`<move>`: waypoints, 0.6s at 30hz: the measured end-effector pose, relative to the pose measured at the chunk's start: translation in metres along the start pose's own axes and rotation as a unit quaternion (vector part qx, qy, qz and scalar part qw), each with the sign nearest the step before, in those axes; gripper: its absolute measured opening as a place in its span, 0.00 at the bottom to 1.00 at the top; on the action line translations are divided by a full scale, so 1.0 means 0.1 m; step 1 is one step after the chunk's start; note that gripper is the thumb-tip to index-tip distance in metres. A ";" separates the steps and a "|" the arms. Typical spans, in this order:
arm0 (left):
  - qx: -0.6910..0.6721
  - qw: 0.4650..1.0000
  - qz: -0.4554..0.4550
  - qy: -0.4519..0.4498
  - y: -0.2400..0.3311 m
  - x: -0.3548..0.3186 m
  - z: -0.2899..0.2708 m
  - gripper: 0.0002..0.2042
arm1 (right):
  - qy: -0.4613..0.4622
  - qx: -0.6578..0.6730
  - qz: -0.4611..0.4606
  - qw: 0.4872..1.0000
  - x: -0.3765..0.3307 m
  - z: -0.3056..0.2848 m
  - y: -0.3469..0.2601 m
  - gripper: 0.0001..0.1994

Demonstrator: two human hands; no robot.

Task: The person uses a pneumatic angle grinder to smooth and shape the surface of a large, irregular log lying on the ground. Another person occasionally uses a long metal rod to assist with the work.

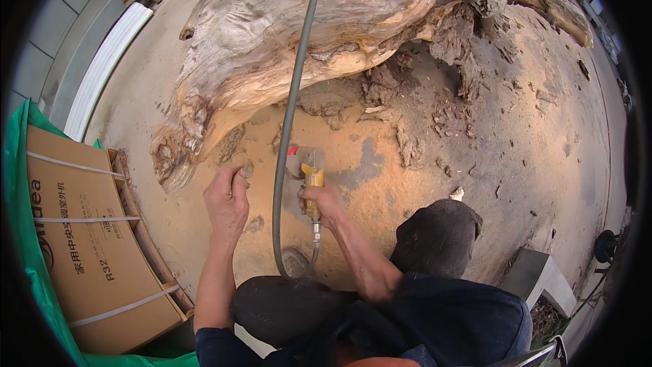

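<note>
My right hand (323, 205) is wrapped round a yellow air grinder (313, 180) with a metal hose fitting at its lower end. The grinder's head is blurred, with a spot of red beside it. My left hand (228, 198) is raised to the left with thumb and fingers pinched together; what they hold, if anything, I cannot make out. A thick grey-green hose (290, 105) passes between my hands and bends round near my knee. Beyond both hands lies a large weathered log (272, 34), apart from the grinder, its lower side paler and smoother.
Orange-tan sawdust (339, 143) and bark pieces (407, 143) cover the ground. At the left stands a strapped cardboard box (75, 231) in green sheeting (41, 299). A white strip (109, 71) lies far left, a grey metal frame (540, 278) at right.
</note>
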State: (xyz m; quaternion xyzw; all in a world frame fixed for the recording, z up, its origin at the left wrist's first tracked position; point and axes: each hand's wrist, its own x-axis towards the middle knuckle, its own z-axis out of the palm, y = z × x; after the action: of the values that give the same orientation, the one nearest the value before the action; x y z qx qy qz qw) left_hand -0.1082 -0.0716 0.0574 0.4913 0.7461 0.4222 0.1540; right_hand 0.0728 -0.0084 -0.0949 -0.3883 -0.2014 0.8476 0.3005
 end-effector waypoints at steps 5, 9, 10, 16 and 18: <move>0.061 0.971 -0.023 -0.231 0.01 0.36 0.36 0.17 | 0.074 0.040 -0.025 0.996 -0.08 -0.05 -0.39 0.21; 0.143 0.955 -0.027 -0.257 0.15 0.53 0.29 0.21 | 0.094 0.073 -0.056 0.991 -0.09 -0.18 -0.46 0.23; 0.168 0.959 -0.025 -0.227 0.14 0.59 0.25 0.22 | 0.097 0.070 -0.044 0.992 -0.07 -0.24 -0.52 0.23; 0.326 0.934 -0.148 0.009 -0.53 0.24 -0.44 0.17 | 0.105 0.098 0.022 0.989 -0.07 -0.35 -0.49 0.24; 0.341 0.915 -0.194 0.097 -0.48 0.13 -0.66 0.12 | 0.107 0.097 0.048 0.988 -0.15 -0.31 -0.53 0.26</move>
State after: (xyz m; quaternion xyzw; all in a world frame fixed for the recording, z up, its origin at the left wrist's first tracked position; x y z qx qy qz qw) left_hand -0.1857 -0.0998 0.0620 0.3162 0.9367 0.1494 -0.0175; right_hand 0.1236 0.0242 -0.0760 -0.4549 -0.0662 0.8302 0.3153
